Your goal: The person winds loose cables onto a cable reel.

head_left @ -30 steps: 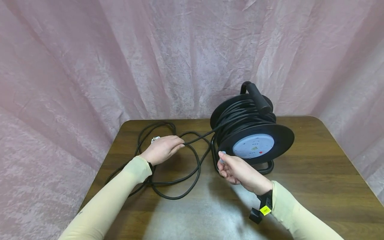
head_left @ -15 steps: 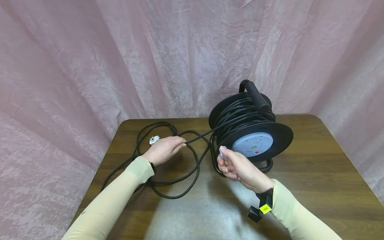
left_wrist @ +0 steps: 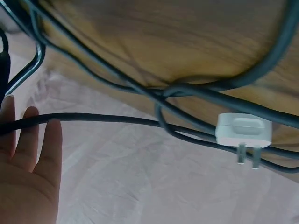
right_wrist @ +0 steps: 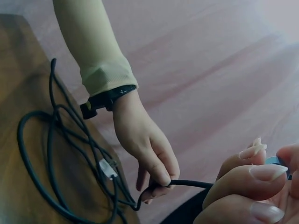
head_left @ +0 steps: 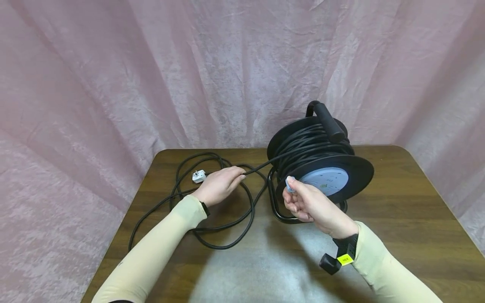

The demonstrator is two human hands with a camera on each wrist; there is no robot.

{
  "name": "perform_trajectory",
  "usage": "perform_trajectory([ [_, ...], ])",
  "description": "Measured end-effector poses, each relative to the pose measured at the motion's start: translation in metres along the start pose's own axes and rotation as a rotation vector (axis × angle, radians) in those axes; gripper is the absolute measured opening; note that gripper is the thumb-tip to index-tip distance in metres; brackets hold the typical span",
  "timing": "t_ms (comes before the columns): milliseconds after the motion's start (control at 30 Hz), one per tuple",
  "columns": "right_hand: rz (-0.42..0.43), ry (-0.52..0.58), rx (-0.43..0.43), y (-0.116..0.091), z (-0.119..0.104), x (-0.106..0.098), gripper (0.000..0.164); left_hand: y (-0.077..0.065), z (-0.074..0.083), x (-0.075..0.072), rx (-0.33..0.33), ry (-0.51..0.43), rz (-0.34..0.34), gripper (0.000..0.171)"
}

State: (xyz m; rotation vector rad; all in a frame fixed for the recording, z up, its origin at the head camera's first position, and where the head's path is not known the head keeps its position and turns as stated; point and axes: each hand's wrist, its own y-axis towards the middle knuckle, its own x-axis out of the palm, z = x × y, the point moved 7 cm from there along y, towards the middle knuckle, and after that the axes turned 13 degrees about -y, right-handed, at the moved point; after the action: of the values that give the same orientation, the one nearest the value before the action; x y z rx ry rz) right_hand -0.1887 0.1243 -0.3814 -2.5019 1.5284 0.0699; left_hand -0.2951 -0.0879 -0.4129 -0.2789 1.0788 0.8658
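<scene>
A black cable reel (head_left: 335,162) stands on the right half of the wooden table, cable wound on its drum and a pale blue socket panel (head_left: 326,179) on its near face. At the panel's left, my right hand (head_left: 318,208) grips the reel's small blue crank knob (head_left: 290,183). My left hand (head_left: 219,185) pinches the black cable (head_left: 261,166) left of the reel; the right wrist view shows thumb and fingers around that cable (right_wrist: 191,183). Behind my left hand lies a white plug (head_left: 198,176), its pins showing in the left wrist view.
Loose loops of cable (head_left: 227,246) spread over the left half of the wooden table (head_left: 409,219). A black carrying handle (head_left: 329,122) rises above the drum. Beyond the table's back edge hangs a pink curtain (head_left: 242,75).
The crank knob and my right hand have shifted slightly up and right, and the socket panel has turned. My left hand has moved right and a little up, still on the cable.
</scene>
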Motion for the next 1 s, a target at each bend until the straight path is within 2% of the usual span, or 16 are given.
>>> perform_trajectory([
  [167, 0.029, -0.051, -0.017, -0.004, -0.007, -0.008, 0.059, 0.006, 0.004, -0.001, -0.026, -0.016, 0.042, 0.03],
  [367, 0.051, -0.041, -0.067, -0.012, -0.018, -0.022, 0.057, 0.01, 0.008, -0.002, -0.043, -0.048, 0.084, 0.027],
  [567, 0.066, -0.044, -0.105, -0.02, -0.027, -0.038, 0.057, 0.005, 0.011, -0.005, -0.07, -0.144, 0.17, 0.024],
  [733, 0.082, -0.042, -0.119, -0.022, -0.03, -0.045, 0.055, -0.001, 0.012, -0.001, -0.112, -0.199, 0.238, 0.022],
  [867, 0.101, -0.047, -0.127, -0.024, -0.031, -0.048, 0.054, 0.0, 0.01, 0.008, -0.151, -0.184, 0.243, 0.022],
  [1000, 0.107, -0.06, -0.134, -0.027, -0.03, -0.05, 0.054, 0.0, 0.007, 0.013, -0.173, -0.13, 0.253, 0.023],
])
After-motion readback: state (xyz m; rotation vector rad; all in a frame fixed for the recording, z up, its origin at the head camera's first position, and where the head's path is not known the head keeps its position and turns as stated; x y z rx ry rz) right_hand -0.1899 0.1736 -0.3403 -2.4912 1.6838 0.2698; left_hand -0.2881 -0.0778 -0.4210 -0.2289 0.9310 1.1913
